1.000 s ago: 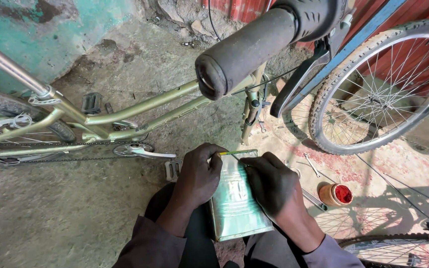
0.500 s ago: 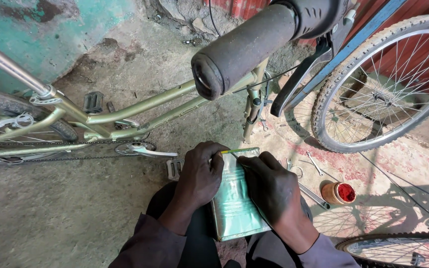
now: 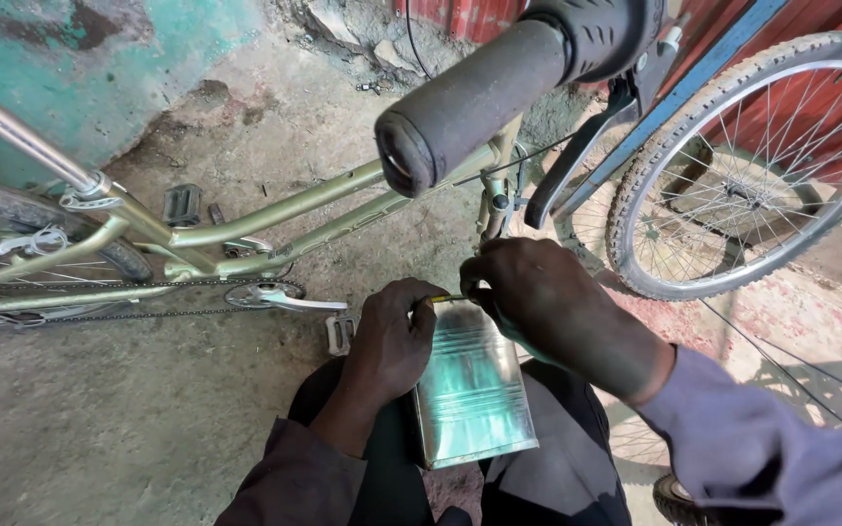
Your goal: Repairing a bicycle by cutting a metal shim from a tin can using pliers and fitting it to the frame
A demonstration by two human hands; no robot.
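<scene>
Here, both hands curled over the top edge of a tin [image 3: 475, 394] standing on the lap: left hand [image 3: 394, 341] gripping its corner, right hand [image 3: 538, 297] pinching a thin yellow strip [image 3: 445, 298] there.

Tin on the lap, bicycles around it

The metal tin [image 3: 472, 390] lies at lower centre between both hands [image 3: 397, 336]; the bicycle frame [image 3: 246, 229] spans the left, a handlebar grip [image 3: 470, 102] above, a wheel [image 3: 752, 161] upper right.

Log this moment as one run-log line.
left hand: grips metal tin edge | right hand: at tin's top edge | tin: on lap | nearby: bicycle frame, handlebar grip
</scene>
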